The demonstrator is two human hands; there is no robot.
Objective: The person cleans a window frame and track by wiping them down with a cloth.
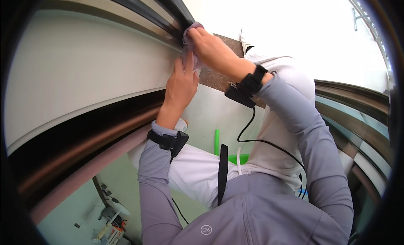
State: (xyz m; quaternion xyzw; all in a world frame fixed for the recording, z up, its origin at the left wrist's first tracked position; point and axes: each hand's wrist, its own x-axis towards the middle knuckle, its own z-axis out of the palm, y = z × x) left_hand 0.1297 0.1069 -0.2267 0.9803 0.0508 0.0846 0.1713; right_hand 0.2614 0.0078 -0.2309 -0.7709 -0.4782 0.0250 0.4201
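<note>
Cloth [187, 42]: pale purple, bunched up against the end of a metal frame [122, 15], next to its dark strips [170, 10]; part of it is hidden by the fingers.
Right hand [210, 45]: its grip is grasping the upper part of the cloth, fingers bent over it, at the frame.
Left hand [181, 89]: just below the right, fingers stretched up to the lower part of the cloth; cannot tell whether its grip pinches the fabric or only rests there.
White panel [92, 72]: broad and smooth, left of both hands, running along the frame.
Brown bar [97, 154]: beyond the panel's near edge, slanting up toward the left wrist.
Wrists: each wears a black band, the right one [254, 78] with a box [240, 96] hanging off it, the left one [155, 139] with a similar box beside it.
Cable [273, 143]: black, looping from the right wrist's box across the leg.
Clothes: grey jacket [269, 211] and white trousers [193, 169].
Floor: pale surface [214, 104] beside a brown speckled strip [212, 80].
Between the legs: something green [217, 141], partly hidden.
</note>
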